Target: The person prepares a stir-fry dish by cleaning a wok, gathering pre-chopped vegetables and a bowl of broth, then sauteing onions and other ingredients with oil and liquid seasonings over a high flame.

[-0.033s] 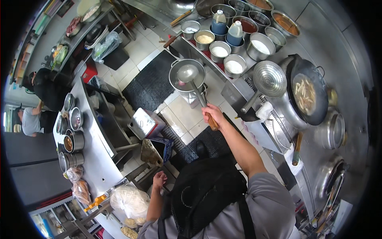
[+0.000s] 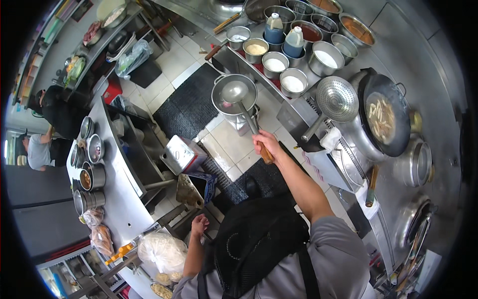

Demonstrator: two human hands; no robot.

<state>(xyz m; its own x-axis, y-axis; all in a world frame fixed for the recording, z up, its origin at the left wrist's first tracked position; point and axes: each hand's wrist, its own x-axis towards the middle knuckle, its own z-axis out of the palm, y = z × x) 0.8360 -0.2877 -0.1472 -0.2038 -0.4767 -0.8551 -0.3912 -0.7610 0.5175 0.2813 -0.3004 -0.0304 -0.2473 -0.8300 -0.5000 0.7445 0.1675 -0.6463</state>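
My right hand [image 2: 267, 143] is wrapped round the wooden handle of a long metal ladle [image 2: 248, 117]. The ladle's bowl is over or inside a round metal pot [image 2: 217, 103] with side handles; whether it touches the bottom I cannot tell. A little pinkish matter shows beside the ladle. My left hand [image 2: 200, 225] hangs low by my left side with curled fingers and nothing visible in them. It is nearest to a large clear plastic bag [image 2: 160, 253] of pale contents.
At right, a black wok [image 2: 367, 112] holds pale strips in liquid, beside a perforated strainer [image 2: 337, 98]. Seasoning bowls [image 2: 294, 82] and two bottles [image 2: 294, 43] stand beyond. Left is a steel table [image 2: 130, 204] with pots; a square tin [image 2: 180, 153] stands near it. Two people work far left.
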